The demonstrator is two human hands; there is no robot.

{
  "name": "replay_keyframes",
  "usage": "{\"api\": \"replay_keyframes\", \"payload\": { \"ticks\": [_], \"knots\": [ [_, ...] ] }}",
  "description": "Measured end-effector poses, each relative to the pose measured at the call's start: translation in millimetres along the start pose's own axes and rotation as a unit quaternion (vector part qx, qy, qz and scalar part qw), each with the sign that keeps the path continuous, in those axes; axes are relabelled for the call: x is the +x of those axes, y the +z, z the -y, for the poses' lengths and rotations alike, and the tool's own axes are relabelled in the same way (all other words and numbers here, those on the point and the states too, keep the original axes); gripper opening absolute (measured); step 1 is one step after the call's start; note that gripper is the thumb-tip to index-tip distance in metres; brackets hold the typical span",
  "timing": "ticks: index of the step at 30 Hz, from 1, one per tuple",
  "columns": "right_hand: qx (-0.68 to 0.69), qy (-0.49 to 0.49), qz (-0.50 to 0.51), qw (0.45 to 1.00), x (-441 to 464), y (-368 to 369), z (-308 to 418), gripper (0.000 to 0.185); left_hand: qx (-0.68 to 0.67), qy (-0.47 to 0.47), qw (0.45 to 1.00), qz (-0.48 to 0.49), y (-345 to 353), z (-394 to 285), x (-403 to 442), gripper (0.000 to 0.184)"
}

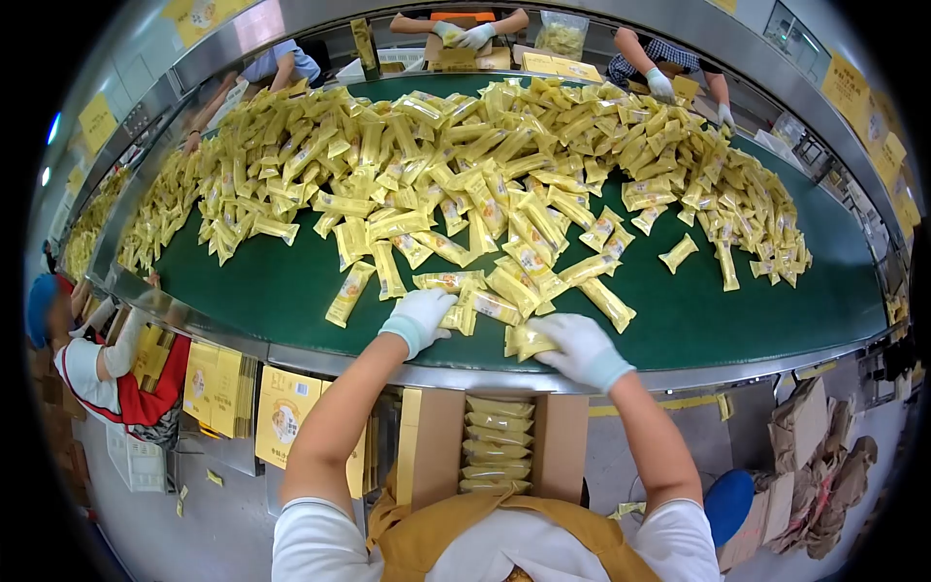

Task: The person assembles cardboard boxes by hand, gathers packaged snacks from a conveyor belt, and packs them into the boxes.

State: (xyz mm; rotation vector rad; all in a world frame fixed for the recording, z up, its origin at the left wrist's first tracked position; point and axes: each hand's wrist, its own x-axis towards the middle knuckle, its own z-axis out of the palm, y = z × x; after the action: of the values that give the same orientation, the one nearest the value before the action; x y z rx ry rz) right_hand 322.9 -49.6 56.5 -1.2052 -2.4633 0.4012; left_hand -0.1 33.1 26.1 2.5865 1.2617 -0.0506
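My left hand (pixel 419 320), in a white glove, is at the near edge of the green conveyor belt (pixel 776 325). Its fingers and thumb close about the end of a yellow snack packet (pixel 460 317). Also gloved, my right hand (pixel 582 351) has its fingers curled on a yellow packet (pixel 529 341) a little to the right. More packets (pixel 497 307) lie between the two hands. Below the belt edge, in front of my body, an open cardboard box (pixel 561 446) holds a stacked column of packets (pixel 497 438).
A large heap of yellow packets (pixel 388 145) covers the belt's far side. Flat printed cartons (pixel 286 412) stand at lower left. Crumpled brown cardboard (pixel 800 427) and a blue round seat (pixel 729 506) are at right. Other people work across the belt and at left; one wears a red apron (pixel 160 398).
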Motion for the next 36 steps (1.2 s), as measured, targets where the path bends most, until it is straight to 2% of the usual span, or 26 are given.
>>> {"api": "replay_keyframes", "payload": {
  "ticks": [1,2,4,6,7,8,10,12,14,16,20,23,24,25,26,27,28,29,30,31,32,33,34,36],
  "knots": [
    [-0.056,0.023,0.070,0.996,4,15,0,0.050,0.002,-0.009,1.000,0.003,-4,-4,0,0.053],
    [-0.113,0.023,0.025,0.993,4,34,-4,0.050,0.003,-0.019,1.000,0.007,-5,-6,-1,0.053],
    [-0.102,0.048,0.108,0.988,6,32,-15,0.046,0.023,-0.019,0.997,0.074,-7,-9,-11,0.054],
    [-0.025,0.083,0.153,0.984,0,11,-20,0.041,-0.015,0.005,0.990,0.138,-25,-13,-25,0.056],
    [0.015,0.103,0.176,0.979,-5,-5,-19,0.039,-0.036,0.003,0.992,0.123,-32,-17,-30,0.056],
    [0.026,0.133,0.127,0.983,-7,-23,-18,0.038,-0.054,0.014,0.993,0.107,-41,-22,-29,0.057],
    [-0.068,0.254,0.107,0.959,-3,-57,-20,0.037,-0.092,0.033,0.992,0.076,-60,-37,-19,0.057],
    [-0.143,0.314,0.040,0.938,-1,-64,-45,0.041,-0.102,0.060,0.993,0.001,-51,-49,2,0.053],
    [-0.157,0.369,0.029,0.916,6,-40,-76,0.045,-0.089,0.063,0.993,-0.051,-31,-60,30,0.048],
    [-0.143,0.410,0.037,0.900,11,-18,-86,0.045,-0.014,0.056,0.998,0.008,-19,-72,52,0.043],
    [-0.196,0.395,0.028,0.897,5,-1,-89,0.037,0.057,0.041,0.996,0.061,-8,-72,63,0.039],
    [-0.273,0.286,-0.015,0.918,-20,1,-95,0.029,0.094,0.032,0.994,0.052,-17,-60,43,0.039],
    [-0.305,0.245,-0.029,0.920,-33,3,-97,0.026,0.109,0.046,0.993,-0.017,-10,-50,35,0.038],
    [-0.280,0.249,-0.009,0.927,-46,10,-100,0.043,0.123,0.060,0.987,-0.084,3,-36,25,0.038],
    [-0.286,0.217,-0.033,0.933,-54,12,-88,0.052,0.136,0.075,0.976,-0.150,20,-23,14,0.037],
    [-0.292,0.184,-0.056,0.937,-59,6,-66,0.061,0.201,0.110,0.953,-0.197,38,-13,5,0.055],
    [-0.298,0.151,-0.079,0.939,-64,1,-48,0.070,0.180,0.105,0.962,-0.178,35,-22,-5,0.065],
    [-0.253,0.183,-0.038,0.949,-68,2,-38,0.089,0.158,0.099,0.969,-0.159,22,-37,-17,0.074],
    [-0.235,0.183,-0.042,0.954,-71,3,-41,0.091,0.137,0.094,0.976,-0.140,15,-45,-22,0.084],
    [-0.217,0.183,-0.046,0.958,-76,5,-46,0.092,0.159,0.100,0.977,-0.100,17,-42,-23,0.108],
    [-0.199,0.183,-0.051,0.961,-80,6,-50,0.094,0.135,0.088,0.985,-0.069,11,-43,-21,0.108],
    [-0.229,0.214,-0.013,0.949,-78,5,-57,0.100,0.110,0.076,0.990,-0.036,-1,-43,-17,0.108],
    [-0.214,0.246,0.048,0.944,-67,-5,-56,0.101,0.085,0.063,0.994,-0.004,-9,-43,-13,0.109],
    [-0.182,0.304,0.168,0.920,-41,-30,-54,0.105,0.095,0.056,0.994,-0.009,-5,-40,-6,0.115]
  ]
}}
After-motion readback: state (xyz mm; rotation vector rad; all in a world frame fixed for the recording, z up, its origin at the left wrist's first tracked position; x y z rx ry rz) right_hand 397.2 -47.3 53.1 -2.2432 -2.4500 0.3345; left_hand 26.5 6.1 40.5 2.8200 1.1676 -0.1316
